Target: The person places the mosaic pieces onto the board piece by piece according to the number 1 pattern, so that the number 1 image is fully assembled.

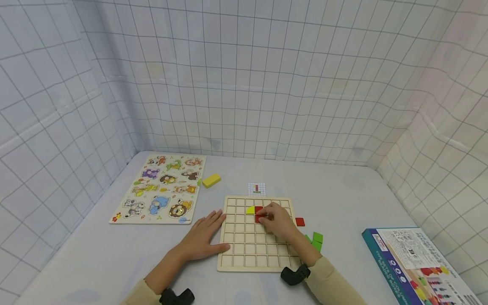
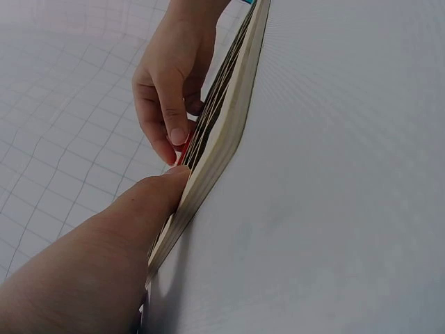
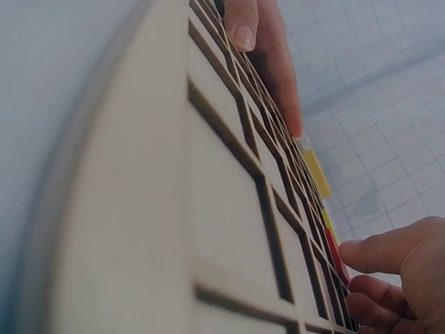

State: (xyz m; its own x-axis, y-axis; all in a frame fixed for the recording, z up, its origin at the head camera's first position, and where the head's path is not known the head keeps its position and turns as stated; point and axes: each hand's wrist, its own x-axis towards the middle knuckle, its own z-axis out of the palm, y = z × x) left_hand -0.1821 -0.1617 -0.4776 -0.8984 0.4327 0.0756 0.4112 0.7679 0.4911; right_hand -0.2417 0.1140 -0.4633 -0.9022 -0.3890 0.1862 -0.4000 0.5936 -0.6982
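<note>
A wooden grid board (image 1: pixel 249 250) lies on the table. My left hand (image 1: pixel 203 237) rests along its left edge, fingers straight, with the thumb (image 2: pixel 156 195) on the rim. Over the upper middle of the grid, my right hand (image 1: pixel 281 223) pinches a red tile (image 1: pixel 258 219) between curled fingers and thumb, low at the board's surface. Directly above that tile sits another red tile (image 1: pixel 258 209), partly covered by the fingertips. Left of it is a small yellow piece (image 1: pixel 250 210) with a slanted side. In the right wrist view, the thumb touches the red tile (image 3: pixel 335 254).
A small grid card (image 1: pixel 257 189) with a coloured pattern lies behind the board. To the right are a loose red tile (image 1: pixel 300 222) and several green tiles (image 1: pixel 317 240). A yellow block (image 1: pixel 211 181) and an animal puzzle (image 1: pixel 158 188) lie left; a box (image 1: pixel 411 250) lies far right.
</note>
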